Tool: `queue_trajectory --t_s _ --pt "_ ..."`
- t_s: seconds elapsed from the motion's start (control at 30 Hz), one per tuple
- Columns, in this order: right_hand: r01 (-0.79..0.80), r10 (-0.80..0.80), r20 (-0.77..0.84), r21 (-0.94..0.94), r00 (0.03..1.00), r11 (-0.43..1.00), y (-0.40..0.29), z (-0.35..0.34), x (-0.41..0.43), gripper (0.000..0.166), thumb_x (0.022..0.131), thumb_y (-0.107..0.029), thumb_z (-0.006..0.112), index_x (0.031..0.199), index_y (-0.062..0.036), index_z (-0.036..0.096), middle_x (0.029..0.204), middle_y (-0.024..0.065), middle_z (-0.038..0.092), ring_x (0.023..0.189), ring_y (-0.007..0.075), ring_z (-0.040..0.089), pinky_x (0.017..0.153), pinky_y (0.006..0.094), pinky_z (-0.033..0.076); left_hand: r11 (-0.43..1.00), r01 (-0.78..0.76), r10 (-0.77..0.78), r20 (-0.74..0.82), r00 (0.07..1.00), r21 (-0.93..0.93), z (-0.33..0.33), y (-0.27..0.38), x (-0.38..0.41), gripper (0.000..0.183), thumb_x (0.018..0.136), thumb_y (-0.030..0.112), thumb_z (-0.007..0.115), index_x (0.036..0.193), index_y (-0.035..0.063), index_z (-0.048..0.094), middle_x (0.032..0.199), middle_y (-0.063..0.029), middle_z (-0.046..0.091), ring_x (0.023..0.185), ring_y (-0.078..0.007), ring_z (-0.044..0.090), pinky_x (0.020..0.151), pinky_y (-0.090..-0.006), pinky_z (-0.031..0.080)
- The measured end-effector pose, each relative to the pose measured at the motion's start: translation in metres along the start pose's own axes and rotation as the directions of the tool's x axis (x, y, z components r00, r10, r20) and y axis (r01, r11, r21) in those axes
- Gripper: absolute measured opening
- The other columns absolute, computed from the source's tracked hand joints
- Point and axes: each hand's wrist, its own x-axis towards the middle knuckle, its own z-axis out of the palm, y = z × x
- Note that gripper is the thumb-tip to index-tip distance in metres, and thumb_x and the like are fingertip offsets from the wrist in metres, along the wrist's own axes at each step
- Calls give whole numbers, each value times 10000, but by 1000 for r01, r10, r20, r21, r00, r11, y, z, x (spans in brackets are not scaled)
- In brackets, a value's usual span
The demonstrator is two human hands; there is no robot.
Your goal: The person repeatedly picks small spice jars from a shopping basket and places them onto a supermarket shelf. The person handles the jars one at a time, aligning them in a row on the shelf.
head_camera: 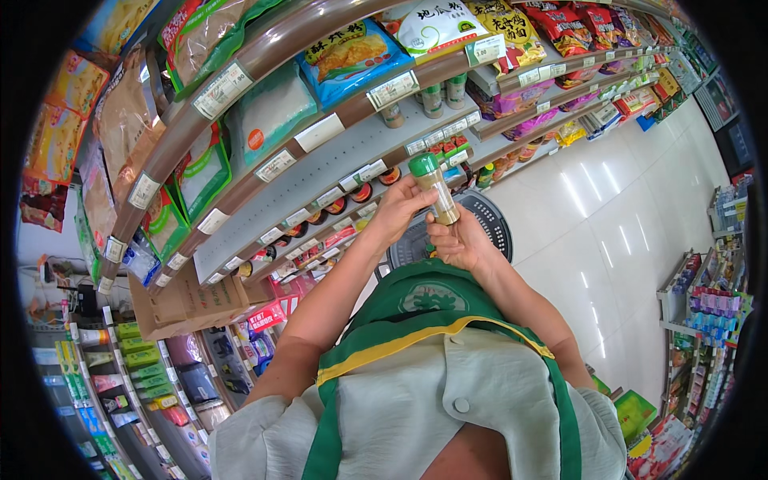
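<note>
A clear spice bottle [443, 201] with a green cap and brownish powder is held in front of me, tilted, its cap towards the shelves. My left hand [401, 207] grips its upper part, with the thumb across the label. The fingers of my right hand [459, 240] close around the bottle's base. Behind it, at the end of a grey shelf [336, 156], stand several similar bottles [432, 101], some green-capped. A dark plastic basket [489, 222] lies below my hands, partly hidden by them and by my green apron [435, 294].
Shelves of bagged foods, including a blue bag [354, 57], curve along the left and top. Red-lidded jars [336, 206] line a lower shelf. A cardboard box [192, 300] sits at lower left. Pale floor tiles [576, 210] stretch to the right, towards more stocked shelves [714, 300].
</note>
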Motion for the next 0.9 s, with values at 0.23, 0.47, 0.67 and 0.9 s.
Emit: queue_trajectory --t_s 0.23,0.47,0.67,0.9 --pt "171 -257 -302 -282 918 944 7 23 -3 506 947 -461 253 937 -37 529 689 62 543 571 162 514 523 243 435 996 25 -5 -236 972 83 18 4 4 349 787 134 660 1081 45 495 941 -56 559 886 -142 540 805 -302 435" --pt "227 -269 -193 -213 944 950 1 10 -5 539 941 -488 251 998 -13 500 751 76 518 641 162 492 555 246 422 1000 -21 24 -255 967 16 22 -4 5 330 896 340 520 1049 48 513 894 -19 566 750 -85 498 651 -240 411" --pt "216 -257 -212 -197 943 956 0 9 -8 554 934 -506 257 988 -9 495 739 72 509 627 161 480 540 249 409 1000 10 -8 -205 979 9 23 -4 3 384 926 401 433 1089 61 507 958 -31 557 815 -110 494 717 -267 412" --pt "147 -163 -110 -141 980 979 0 2 -12 552 931 -518 252 963 -30 507 662 43 490 545 148 450 481 239 375 993 107 -101 90 991 -58 18 -6 -6 497 846 123 579 1294 19 390 1167 -99 535 1049 -181 519 927 -325 396"
